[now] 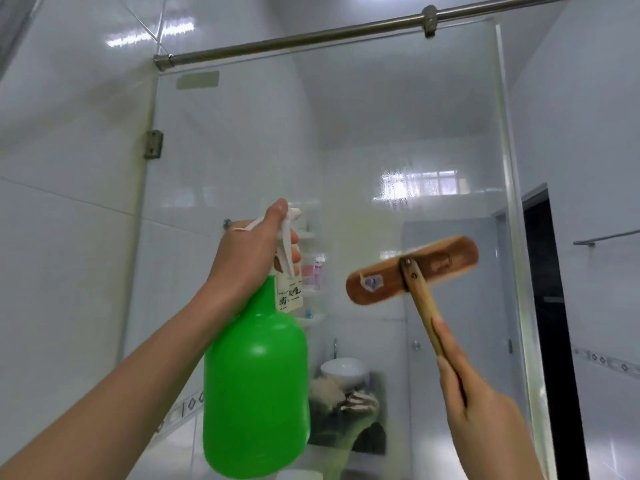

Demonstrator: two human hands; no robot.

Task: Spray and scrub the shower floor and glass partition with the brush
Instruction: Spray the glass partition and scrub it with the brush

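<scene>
Two hands are up in front of the glass partition (pixel 398 116), one tool in each. The left hand (pixel 249 251) is wrapped round the neck of the green spray bottle (pixel 256 386), with the thumb over the white head, the fingers curled on the trigger and the nozzle pointed at the pane. A faint haze shows on the glass just beyond the nozzle, so I take this for the spraying half of the step. The right hand (pixel 474 393) grips the brush (pixel 415 275) low on its handle, fingers closed round the stick. The brush head is raised beside the bottle, its wooden back towards us and its bristles towards the glass. I cannot tell whether the bristles touch the pane. The shower floor is out of sight below.

To do this well, I would wet the pane in even bands from under the rail (pixel 311 32) downward, so the runs carry cleaner over what is not yet scrubbed. The nozzle should be held square to the glass and near it, or the mist may drift back. Then the brush head should be laid flat, all bristles bearing, and worked in overlapping strokes; a tilted head could scrape with its wooden edge. Go gently near the hinge (pixel 153 144) at the left edge.
</scene>
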